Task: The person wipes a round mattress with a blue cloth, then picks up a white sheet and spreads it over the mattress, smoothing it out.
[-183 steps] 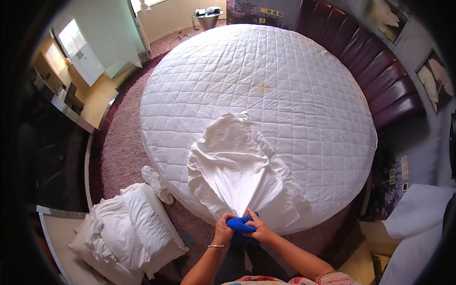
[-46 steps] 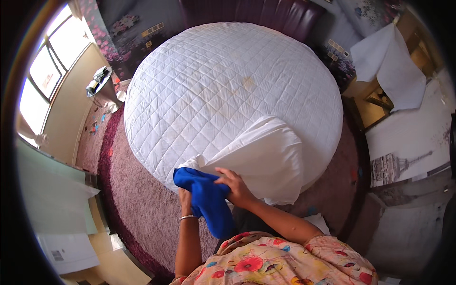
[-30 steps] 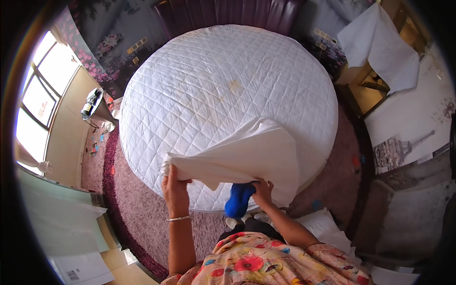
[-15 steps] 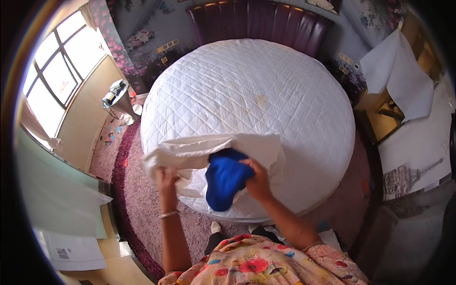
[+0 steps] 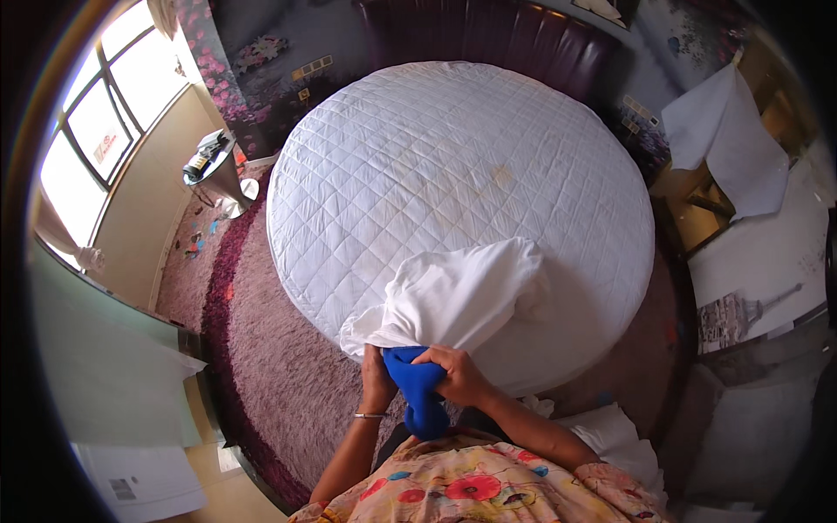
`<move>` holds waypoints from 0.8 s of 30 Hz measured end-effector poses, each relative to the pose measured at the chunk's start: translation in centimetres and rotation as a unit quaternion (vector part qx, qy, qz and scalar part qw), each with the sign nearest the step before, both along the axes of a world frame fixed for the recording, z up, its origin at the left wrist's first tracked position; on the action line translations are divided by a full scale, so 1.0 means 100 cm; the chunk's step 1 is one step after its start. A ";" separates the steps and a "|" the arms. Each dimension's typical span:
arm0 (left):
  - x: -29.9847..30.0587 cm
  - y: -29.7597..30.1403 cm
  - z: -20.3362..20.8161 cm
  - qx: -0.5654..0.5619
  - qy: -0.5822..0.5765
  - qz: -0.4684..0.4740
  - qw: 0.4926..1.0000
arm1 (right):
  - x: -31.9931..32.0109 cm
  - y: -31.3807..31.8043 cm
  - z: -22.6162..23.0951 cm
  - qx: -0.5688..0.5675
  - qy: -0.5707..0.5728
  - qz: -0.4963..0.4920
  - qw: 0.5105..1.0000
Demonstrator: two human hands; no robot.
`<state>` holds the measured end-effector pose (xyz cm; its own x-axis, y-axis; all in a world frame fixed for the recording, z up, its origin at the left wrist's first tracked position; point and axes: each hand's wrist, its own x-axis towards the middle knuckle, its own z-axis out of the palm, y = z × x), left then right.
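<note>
My left hand (image 5: 377,382) is closed at the near edge of a bunched white cloth (image 5: 453,292), where it meets a blue cloth (image 5: 417,375). Its fingertips are partly hidden behind the fabric. Close beside it, my right hand (image 5: 457,375) pinches the upper right part of the blue cloth, which hangs down in front of my body. The white cloth spreads away from my hands over the near edge of a round white quilted mattress (image 5: 418,166). Whether the two cloths are joined cannot be made out.
Mauve carpet (image 5: 288,383) surrounds the mattress. A small side table (image 5: 228,181) with objects on it stands at left, below the window. White fabric (image 5: 615,440) lies on the floor near my right side. A white sheet (image 5: 737,144) hangs at far right.
Both hands have come closer together and toward my body, bringing the blue cloth along. The white cloth, held spread before, now trails bunched over the mattress edge.
</note>
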<state>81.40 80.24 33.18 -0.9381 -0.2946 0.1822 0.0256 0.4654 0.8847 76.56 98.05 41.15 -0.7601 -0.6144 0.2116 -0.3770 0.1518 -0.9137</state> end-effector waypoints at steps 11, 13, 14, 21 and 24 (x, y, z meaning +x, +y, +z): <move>-0.043 0.006 0.022 -0.092 0.016 -0.201 0.975 | 0.023 0.021 0.003 -0.018 -0.011 -0.069 0.997; -0.054 0.009 0.018 0.039 0.057 -0.114 0.991 | 0.018 0.026 0.004 -0.037 0.006 -0.083 0.996; -0.060 0.009 0.039 0.013 0.040 -0.111 0.993 | 0.015 0.029 -0.001 -0.047 0.035 -0.102 0.993; -0.074 0.027 0.078 0.176 0.018 -0.089 0.980 | -0.007 0.024 -0.025 -0.108 0.041 -0.120 0.986; -0.069 0.028 0.070 0.176 0.031 -0.053 0.983 | -0.019 0.028 -0.017 -0.078 0.019 -0.093 0.992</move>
